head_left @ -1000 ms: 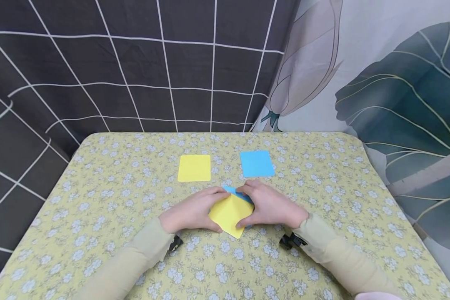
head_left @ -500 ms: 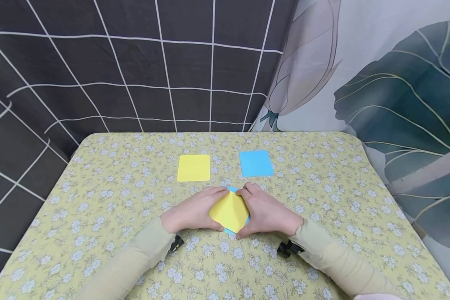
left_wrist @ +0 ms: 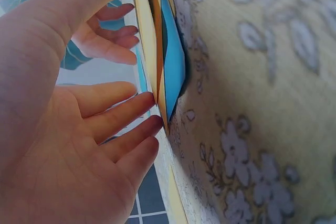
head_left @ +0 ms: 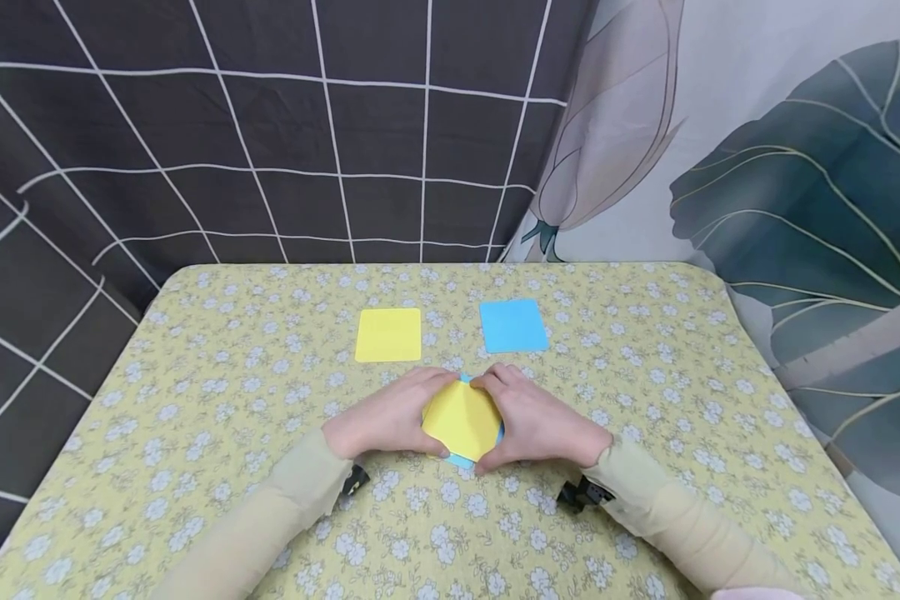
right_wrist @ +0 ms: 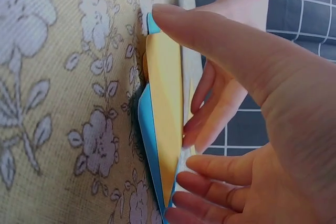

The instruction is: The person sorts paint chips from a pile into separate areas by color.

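Between both hands, a loose pile of square, round-cornered cards lies in the middle of the table. Its top yellow card [head_left: 462,419] bows upward, and blue cards [head_left: 461,461] peek out at the near and far edges. My left hand [head_left: 390,415] holds the pile's left side, thumb at the near edge and fingers at the far edge. Mirroring it, my right hand [head_left: 543,417] grips the right side. From the left wrist, gaps show between a bent blue card [left_wrist: 174,59] and the yellow ones. The right wrist view has a yellow card [right_wrist: 165,93] over a blue card [right_wrist: 149,129].
Beyond the hands, a single yellow card [head_left: 388,335] lies flat at the left and a single blue card [head_left: 513,326] at the right. A flowered cloth [head_left: 232,400] covers the table. Dark gridded fabric [head_left: 270,125] hangs behind its far edge.
The pile's top yellow card no longer points its corner toward me, and the blue card sticking out at the far right has been drawn in. My right thumb has shifted slightly nearer.
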Available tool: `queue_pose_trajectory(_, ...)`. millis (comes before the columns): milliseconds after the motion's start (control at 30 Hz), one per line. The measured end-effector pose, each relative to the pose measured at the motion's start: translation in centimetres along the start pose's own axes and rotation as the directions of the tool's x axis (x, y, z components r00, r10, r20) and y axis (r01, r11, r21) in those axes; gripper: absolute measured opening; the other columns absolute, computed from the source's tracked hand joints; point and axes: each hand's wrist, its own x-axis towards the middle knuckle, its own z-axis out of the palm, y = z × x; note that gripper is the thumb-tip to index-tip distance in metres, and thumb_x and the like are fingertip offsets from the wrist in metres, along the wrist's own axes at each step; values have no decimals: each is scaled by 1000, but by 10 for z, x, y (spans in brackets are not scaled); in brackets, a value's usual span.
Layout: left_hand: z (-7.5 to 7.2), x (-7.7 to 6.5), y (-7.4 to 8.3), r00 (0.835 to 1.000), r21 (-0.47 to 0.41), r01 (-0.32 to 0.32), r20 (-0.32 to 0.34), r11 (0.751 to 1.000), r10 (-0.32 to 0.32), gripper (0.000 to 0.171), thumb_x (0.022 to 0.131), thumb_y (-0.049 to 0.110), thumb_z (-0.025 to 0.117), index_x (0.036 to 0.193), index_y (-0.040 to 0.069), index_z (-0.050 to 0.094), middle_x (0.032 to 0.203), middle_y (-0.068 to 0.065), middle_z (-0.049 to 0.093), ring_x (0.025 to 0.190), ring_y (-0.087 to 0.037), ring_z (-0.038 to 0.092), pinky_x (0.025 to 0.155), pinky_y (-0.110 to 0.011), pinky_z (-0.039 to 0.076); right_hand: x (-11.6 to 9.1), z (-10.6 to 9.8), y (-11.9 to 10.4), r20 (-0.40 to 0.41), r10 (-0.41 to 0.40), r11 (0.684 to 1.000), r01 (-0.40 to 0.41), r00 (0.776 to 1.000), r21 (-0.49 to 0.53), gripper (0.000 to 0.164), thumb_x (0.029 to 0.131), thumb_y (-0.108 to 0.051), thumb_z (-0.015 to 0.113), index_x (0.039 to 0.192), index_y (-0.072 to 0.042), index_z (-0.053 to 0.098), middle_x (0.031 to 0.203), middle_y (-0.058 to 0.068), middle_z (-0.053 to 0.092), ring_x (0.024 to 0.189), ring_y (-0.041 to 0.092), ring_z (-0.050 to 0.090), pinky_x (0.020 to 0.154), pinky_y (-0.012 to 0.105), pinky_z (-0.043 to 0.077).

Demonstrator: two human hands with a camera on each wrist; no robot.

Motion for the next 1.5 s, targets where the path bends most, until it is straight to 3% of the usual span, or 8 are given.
queue_pose_trajectory(233,0,1,-1,999,5,32,-21,999,-32,106,74,44,90,156,4,38,146,-6,48,124,-17,49,102,-32,47,2,-1,1,-25,10,999,-11,1000,-51,110,55,-63,93,136,1,54,121,4,51,105,20,46,85,34,52)
queue_pose_trajectory(400,1,2,-4,998,-1,33,-47,999,-33,106,71,44,91,155,4,39,142,-4,48,119,-14,49,101,-30,47,2,-2,1,-15,40,999,-41,999,-27,111,55,-65,92,136,0,54,122,3,51,104,19,47,85,34,52)
queue_pose_trajectory(800,-2,-3,-5,995,3,8,-104,1000,-8,105,72,44,92,152,-2,42,147,-11,45,127,-21,48,109,-36,43,5,-1,2,-36,53,998,-52,998,32,100,63,-53,94,138,0,55,121,5,51,100,17,49,85,34,52)
queue_pose_trajectory(1100,-5,-4,-7,989,0,37,-140,999,-37,109,68,39,96,152,-4,40,151,-11,40,134,-24,43,113,-36,38,14,0,6,-115,-5,1000,8,993,23,99,63,-44,95,140,3,53,130,11,49,110,24,48,88,38,53)
queue_pose_trajectory(1500,-16,-10,-14,979,28,94,-184,995,-87,110,67,36,96,152,-5,39,150,-14,41,133,-28,43,111,-40,41,34,-3,5,-124,-29,999,33,992,31,100,64,-45,94,142,3,52,132,10,46,111,22,46,90,36,51)
